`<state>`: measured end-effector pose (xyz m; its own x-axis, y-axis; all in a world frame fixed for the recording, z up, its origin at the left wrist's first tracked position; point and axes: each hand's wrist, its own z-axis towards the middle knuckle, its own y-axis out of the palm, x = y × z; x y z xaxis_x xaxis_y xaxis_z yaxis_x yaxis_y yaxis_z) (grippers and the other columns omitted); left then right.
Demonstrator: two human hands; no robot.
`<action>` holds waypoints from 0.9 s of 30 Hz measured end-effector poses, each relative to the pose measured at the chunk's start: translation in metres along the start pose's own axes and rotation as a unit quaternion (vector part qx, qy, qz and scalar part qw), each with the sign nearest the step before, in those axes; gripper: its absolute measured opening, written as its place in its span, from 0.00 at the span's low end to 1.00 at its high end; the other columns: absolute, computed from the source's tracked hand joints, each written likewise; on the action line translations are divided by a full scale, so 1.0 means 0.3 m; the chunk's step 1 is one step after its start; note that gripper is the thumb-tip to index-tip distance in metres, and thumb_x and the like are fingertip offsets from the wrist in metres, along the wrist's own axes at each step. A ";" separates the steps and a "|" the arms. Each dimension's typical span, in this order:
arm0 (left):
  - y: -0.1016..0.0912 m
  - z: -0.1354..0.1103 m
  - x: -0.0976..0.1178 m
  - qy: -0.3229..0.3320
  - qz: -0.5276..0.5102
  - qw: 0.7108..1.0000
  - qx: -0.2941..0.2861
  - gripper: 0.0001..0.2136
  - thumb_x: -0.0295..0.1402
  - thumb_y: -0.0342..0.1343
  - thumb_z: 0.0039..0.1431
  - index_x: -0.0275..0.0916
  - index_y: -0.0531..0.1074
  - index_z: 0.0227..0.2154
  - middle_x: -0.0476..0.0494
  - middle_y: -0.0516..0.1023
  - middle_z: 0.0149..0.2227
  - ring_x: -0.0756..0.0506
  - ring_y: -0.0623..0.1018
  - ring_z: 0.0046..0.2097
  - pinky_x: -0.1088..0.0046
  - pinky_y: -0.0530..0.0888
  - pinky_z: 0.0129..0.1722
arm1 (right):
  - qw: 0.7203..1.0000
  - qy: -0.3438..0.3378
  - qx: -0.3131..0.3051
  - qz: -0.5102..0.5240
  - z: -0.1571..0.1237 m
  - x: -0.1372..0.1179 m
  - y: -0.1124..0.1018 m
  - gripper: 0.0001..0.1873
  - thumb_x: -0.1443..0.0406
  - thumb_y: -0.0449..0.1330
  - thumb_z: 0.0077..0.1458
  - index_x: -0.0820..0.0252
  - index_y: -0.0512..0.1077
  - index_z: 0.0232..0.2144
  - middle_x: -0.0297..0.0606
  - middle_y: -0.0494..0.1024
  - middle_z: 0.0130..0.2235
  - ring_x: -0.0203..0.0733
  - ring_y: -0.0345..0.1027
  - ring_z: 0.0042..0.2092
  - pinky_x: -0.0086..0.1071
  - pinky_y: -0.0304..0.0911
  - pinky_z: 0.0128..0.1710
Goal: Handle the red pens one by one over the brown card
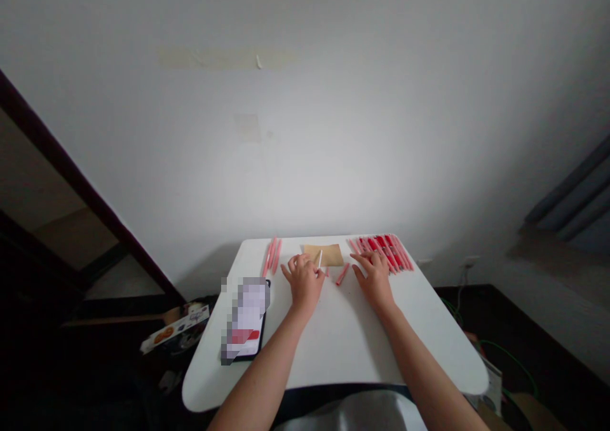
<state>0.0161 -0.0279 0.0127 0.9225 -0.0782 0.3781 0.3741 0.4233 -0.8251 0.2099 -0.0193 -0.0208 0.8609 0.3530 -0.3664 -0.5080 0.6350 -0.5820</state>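
Beside the right fingertips (355, 269) lies 1 pink piece (342, 274).

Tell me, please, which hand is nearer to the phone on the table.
Left. The left hand is ahead and to the right of the phone; the right hand is farther right, near the pens.

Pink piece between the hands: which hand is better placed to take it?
Probably the right hand: it looks empty and nearer the pink piece; the left hand seems to hold a white stick.

Likely pens (277, 256) left and right on table (343, 355), sheet (331, 253) between, phone (250, 320) front-left
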 end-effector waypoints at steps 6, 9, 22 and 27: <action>0.023 -0.009 -0.004 0.015 0.022 0.999 -0.024 0.05 0.31 0.56 0.53 0.40 0.76 0.31 0.38 0.72 0.52 0.35 0.62 0.57 0.38 0.52 0.59 | 1.000 -0.008 -0.001 0.012 0.003 -0.008 -0.004 0.14 0.64 0.55 0.59 0.55 0.76 0.45 0.45 0.70 0.44 0.49 0.60 0.48 0.44 0.60 0.47; 0.023 -0.011 -0.004 0.021 0.029 0.999 -0.025 0.05 0.31 0.56 0.52 0.40 0.76 0.32 0.38 0.71 0.52 0.35 0.62 0.57 0.37 0.53 0.59 | 1.000 -0.009 -0.003 0.011 0.003 -0.004 -0.001 0.14 0.65 0.55 0.59 0.55 0.76 0.45 0.44 0.70 0.44 0.49 0.60 0.47 0.44 0.60 0.47; 0.015 -0.009 -0.010 0.016 0.015 1.000 -0.021 0.03 0.32 0.58 0.52 0.40 0.75 0.29 0.40 0.71 0.52 0.35 0.62 0.57 0.37 0.51 0.59 | 0.997 -0.041 -0.056 -0.022 -0.006 -0.043 -0.002 0.11 0.63 0.57 0.58 0.50 0.77 0.42 0.40 0.73 0.45 0.48 0.58 0.49 0.43 0.55 0.48; 0.020 -0.006 -0.015 0.012 0.006 1.000 -0.013 0.04 0.34 0.59 0.52 0.40 0.75 0.28 0.42 0.71 0.51 0.36 0.62 0.57 0.38 0.52 0.59 | 0.994 -0.066 -0.071 -0.049 0.007 -0.066 0.010 0.09 0.62 0.58 0.59 0.50 0.77 0.40 0.38 0.75 0.44 0.48 0.57 0.49 0.43 0.52 0.48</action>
<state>0.0143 -0.0265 0.0052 0.9286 -0.0948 0.3587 0.3655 0.4008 -0.8401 0.1914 -0.0229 -0.0139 0.8982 0.3865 -0.2094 -0.4114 0.5710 -0.7104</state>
